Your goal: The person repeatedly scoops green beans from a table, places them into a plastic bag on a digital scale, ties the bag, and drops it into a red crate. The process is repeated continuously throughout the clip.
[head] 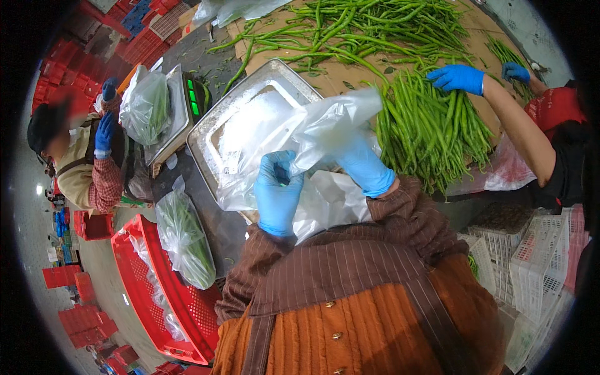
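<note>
My left hand (279,194), in a light blue glove, pinches the edge of a clear plastic bag (342,110) between thumb and fingers. My right hand (368,168), gloved the same way, reaches under or into the bag; the plastic veils its fingers. Below both hands lies a shallow metal tray (218,124) with more clear bags (262,136) on it, one bearing a printed label. Right of my right hand, long green chili peppers (431,126) form a thick bundle. A co-worker's blue-gloved hand (457,79) rests on that bundle.
Loose chili peppers (375,28) cover cardboard (276,33) at the back. A bagged portion (147,108) sits on a digital scale (180,115) beside another worker (75,159). Another filled bag (185,239) lies near a red crate (159,290). White crates (534,262) stand at right.
</note>
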Tool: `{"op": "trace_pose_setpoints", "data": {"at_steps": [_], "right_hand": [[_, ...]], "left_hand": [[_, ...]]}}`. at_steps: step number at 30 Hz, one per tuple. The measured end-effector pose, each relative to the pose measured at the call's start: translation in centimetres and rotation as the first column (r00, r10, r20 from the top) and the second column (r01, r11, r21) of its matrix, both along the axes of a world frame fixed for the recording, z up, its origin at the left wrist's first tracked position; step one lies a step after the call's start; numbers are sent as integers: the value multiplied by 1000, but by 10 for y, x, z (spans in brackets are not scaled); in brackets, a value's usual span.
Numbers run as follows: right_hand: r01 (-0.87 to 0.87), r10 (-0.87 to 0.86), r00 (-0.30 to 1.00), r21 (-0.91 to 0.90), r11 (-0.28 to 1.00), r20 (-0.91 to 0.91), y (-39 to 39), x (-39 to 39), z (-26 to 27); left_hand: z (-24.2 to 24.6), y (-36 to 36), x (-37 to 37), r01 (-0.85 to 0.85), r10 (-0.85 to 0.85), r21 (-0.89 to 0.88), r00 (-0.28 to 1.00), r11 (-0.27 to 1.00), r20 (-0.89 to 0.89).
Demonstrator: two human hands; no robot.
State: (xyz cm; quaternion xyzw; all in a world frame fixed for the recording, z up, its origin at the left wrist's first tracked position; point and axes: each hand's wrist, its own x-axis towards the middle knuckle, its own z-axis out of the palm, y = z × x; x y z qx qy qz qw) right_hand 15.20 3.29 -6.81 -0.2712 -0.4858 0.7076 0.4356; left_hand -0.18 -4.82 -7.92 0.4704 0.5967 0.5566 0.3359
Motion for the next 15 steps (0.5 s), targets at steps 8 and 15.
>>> {"op": "trace_pose_setpoints", "data": {"at_steps": [8,15], "right_hand": [[126,-176,955,208,970,240,5,-6,-20],[55,-56,994,-9,998,-96,-12,-8,-15]], "left_hand": [[31,-3,4,175,-190,-142,976,974,-103],[29,6,15,209,-221,-167,973,964,-60]]}}
